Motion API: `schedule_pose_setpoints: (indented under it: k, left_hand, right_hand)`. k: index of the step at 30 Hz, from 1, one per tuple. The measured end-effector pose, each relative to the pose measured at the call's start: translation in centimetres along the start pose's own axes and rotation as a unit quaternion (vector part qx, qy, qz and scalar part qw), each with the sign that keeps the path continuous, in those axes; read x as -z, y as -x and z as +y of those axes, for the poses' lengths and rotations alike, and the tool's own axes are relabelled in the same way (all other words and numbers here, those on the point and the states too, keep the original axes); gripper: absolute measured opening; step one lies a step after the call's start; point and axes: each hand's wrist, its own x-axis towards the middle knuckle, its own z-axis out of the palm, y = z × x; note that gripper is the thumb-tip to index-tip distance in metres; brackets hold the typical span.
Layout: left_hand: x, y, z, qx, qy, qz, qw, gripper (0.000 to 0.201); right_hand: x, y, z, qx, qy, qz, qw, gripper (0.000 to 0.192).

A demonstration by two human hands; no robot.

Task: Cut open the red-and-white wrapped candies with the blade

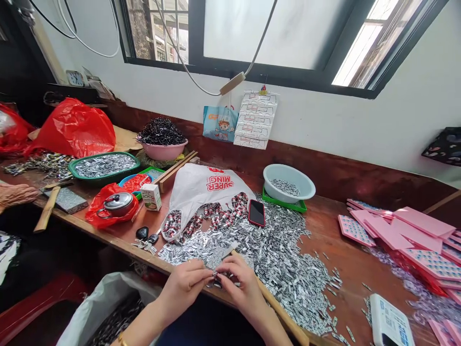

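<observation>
My left hand [185, 286] and my right hand [239, 283] meet at the near edge of the wooden table [345, 250], fingertips pinched together on a small silver metal piece [215, 275]. Right behind them spreads a wide heap of small silver metal pieces [277, 254]. A thin wooden stick [279, 307] runs under my right hand toward the near right. A white plastic bag [201, 190] spilling red-and-silver parts lies behind the heap, with a black phone [256, 212] beside it.
Pink cards [399, 235] are stacked at the right. A pale blue bowl [288, 182], a pink bowl of black parts [162, 142], a green tray [103, 168] and red bags [74, 127] stand at the back. Another person's hand [16, 194] rests at the far left. Keys [146, 238] lie near the edge.
</observation>
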Motion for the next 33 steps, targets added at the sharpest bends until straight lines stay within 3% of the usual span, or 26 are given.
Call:
schedule_pose_setpoints:
  k: [3, 8, 13, 17, 19, 21, 26, 28, 33]
  left_hand:
    - [-0.2, 0.0, 0.6, 0.0, 0.063, 0.053, 0.997, 0.019]
    - [-2.3, 0.0, 1.3, 0.113, 0.17, 0.155, 0.967, 0.013]
    - [-3.4, -0.1, 1.3, 0.195, 0.258, 0.119, 0.939, 0.015]
    - [-3.5, -0.4, 1.4, 0.243, 0.297, 0.122, 0.915, 0.021]
    - [-3.5, -0.4, 1.0, 0.279, 0.307, 0.115, 0.902, 0.024]
    - [-3.3, -0.2, 0.2, 0.325, 0.317, 0.094, 0.886, 0.029]
    - [-2.2, 0.3, -2.3, 0.406, 0.322, 0.04, 0.854, 0.043]
    - [-2.0, 0.2, -2.7, 0.41, 0.315, 0.029, 0.856, 0.044]
    - [-1.6, 0.5, -3.2, 0.421, 0.318, 0.013, 0.849, 0.045]
  right_hand:
    - [-0.2, 0.5, -0.8, -0.012, -0.033, 0.028, 0.999, 0.011]
    - [-1.2, 1.2, -0.7, -0.061, -0.11, 0.13, 0.983, 0.014]
    - [-2.1, 1.4, -0.1, -0.095, -0.136, 0.155, 0.974, 0.023]
    - [-2.7, 1.2, 0.4, -0.122, -0.152, 0.173, 0.966, 0.031]
    - [-1.6, 0.7, 1.2, -0.149, -0.058, 0.139, 0.977, 0.036]
    - [1.1, -0.2, 2.6, -0.183, 0.065, 0.103, 0.975, 0.037]
    - [9.3, -2.9, 7.5, -0.248, 0.202, 0.142, 0.937, 0.013]
    - [10.4, -3.4, 8.9, -0.268, 0.233, 0.124, 0.927, 0.021]
    - [9.6, -2.8, 9.9, -0.257, 0.222, 0.111, 0.934, 0.022]
